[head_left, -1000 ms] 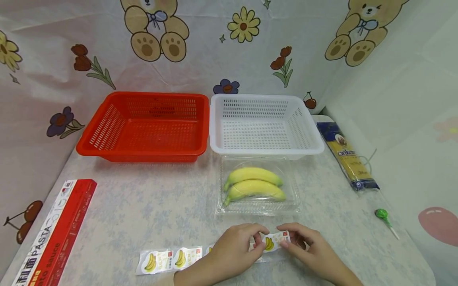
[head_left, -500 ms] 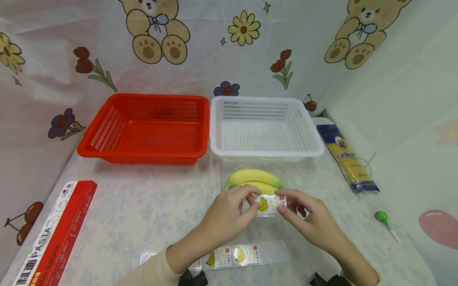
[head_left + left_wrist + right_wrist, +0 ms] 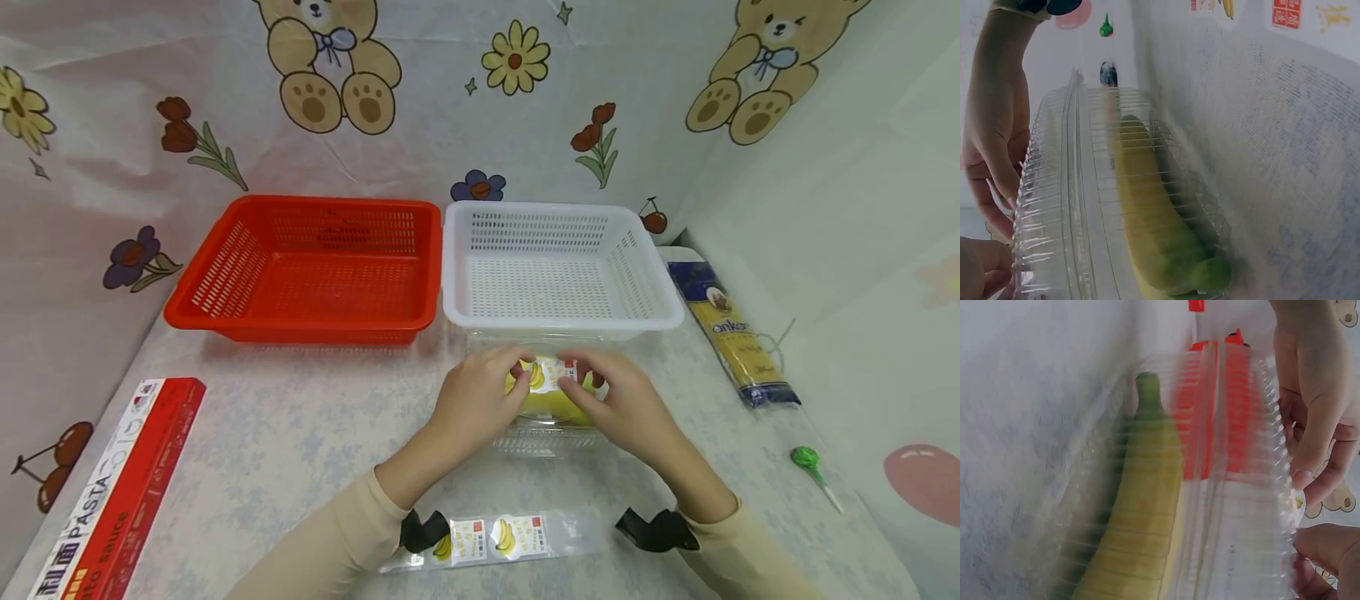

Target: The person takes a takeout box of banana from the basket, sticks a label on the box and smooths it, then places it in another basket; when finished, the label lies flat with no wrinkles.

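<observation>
The left hand (image 3: 477,398) is pinching one end of a white label (image 3: 551,374), the right hand (image 3: 624,400) the other. They are holding it over the clear container (image 3: 543,443); whether it is touching the top, I cannot tell. Placing it is seemingly the step in hand, the next move probably calling for pressing it flat. The label is showing a yellow fruit picture and red print; bananas (image 3: 557,407) are lying inside the container, a label strip (image 3: 519,536) on the near side

White banana-print label (image 3: 552,375), yellow bananas (image 3: 557,407)
</observation>
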